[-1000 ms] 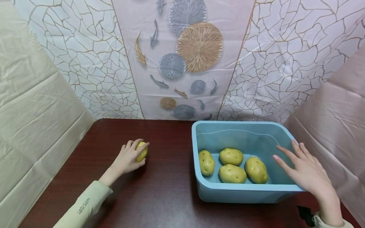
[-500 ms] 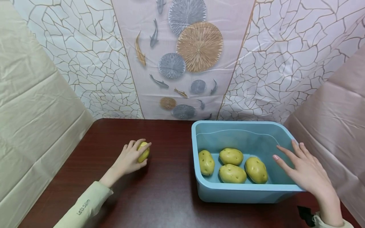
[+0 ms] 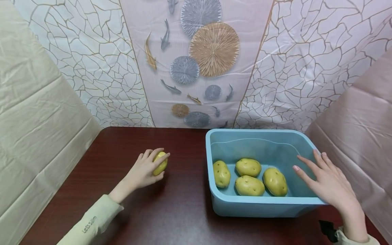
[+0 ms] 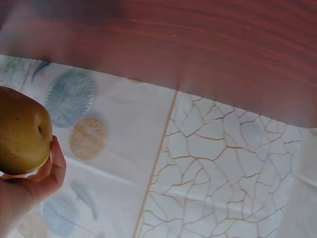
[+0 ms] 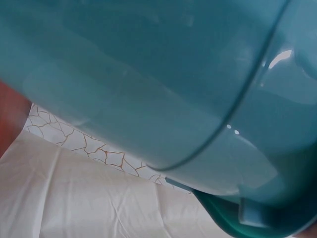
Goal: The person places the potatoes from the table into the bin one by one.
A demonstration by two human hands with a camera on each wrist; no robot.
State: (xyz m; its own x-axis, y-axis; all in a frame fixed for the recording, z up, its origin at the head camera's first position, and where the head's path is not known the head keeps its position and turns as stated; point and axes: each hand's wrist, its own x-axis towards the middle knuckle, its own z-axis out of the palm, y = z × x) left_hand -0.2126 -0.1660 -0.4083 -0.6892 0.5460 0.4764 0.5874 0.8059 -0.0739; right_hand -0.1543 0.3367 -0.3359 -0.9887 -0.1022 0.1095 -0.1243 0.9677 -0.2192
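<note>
My left hand grips a yellow potato over the left half of the table, its fingers curled round the sides. The left wrist view shows the potato held clear of the tabletop. A blue plastic bin stands on the right, and several potatoes lie on its floor, among them a front one. My right hand rests at the bin's right rim with fingers spread and nearly straight. Only a sliver of that hand shows in the right wrist view; the bin wall fills most of it.
The dark red wooden table ends at the back against a patterned curtain. Plain cloth hangs down the left side and the right side, close to the bin.
My left hand has carried the potato a little to the right and seemingly up. The right hand and the bin have stayed in place.
</note>
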